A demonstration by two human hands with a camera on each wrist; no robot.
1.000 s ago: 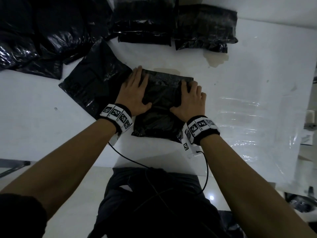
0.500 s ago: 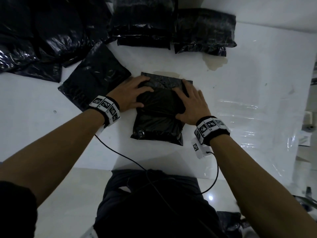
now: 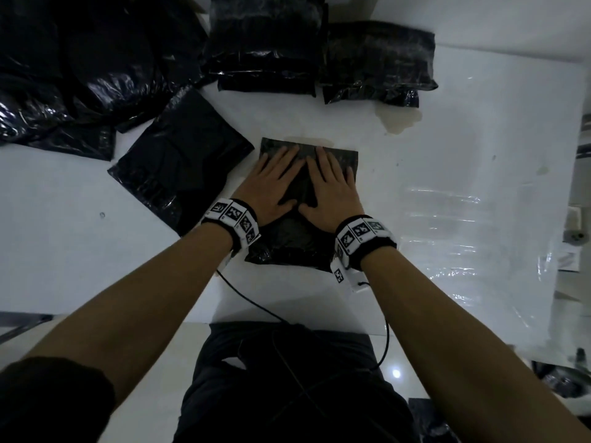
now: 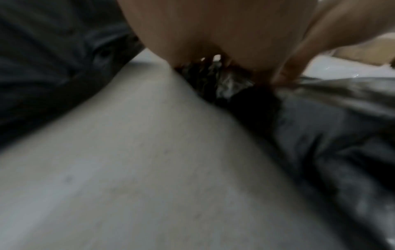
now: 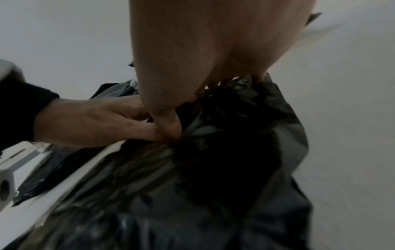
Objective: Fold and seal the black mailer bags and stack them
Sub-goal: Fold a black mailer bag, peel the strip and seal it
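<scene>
A folded black mailer bag (image 3: 289, 243) lies in the middle of the white table (image 3: 447, 174). Both my hands press flat on its far half, side by side, fingers straight and pointing away from me: left hand (image 3: 271, 183), right hand (image 3: 329, 187). Their thumbs nearly meet over the bag's middle. In the left wrist view the palm (image 4: 224, 33) sits on crinkled black film (image 4: 342, 135). The right wrist view has my right palm (image 5: 213, 42) on the bag (image 5: 213, 186) with my left hand (image 5: 96, 121) beside it.
An unfolded flat black mailer (image 3: 179, 164) lies just left of the bag. A loose heap of black bags (image 3: 80, 65) fills the far left. Two stacks of folded bags (image 3: 265, 43) (image 3: 377, 62) stand at the back. A brownish stain (image 3: 399, 119) marks the table.
My hands slid from the bag's outer sides to its middle and now lie flat side by side on its far half. The bag has stayed in place.
</scene>
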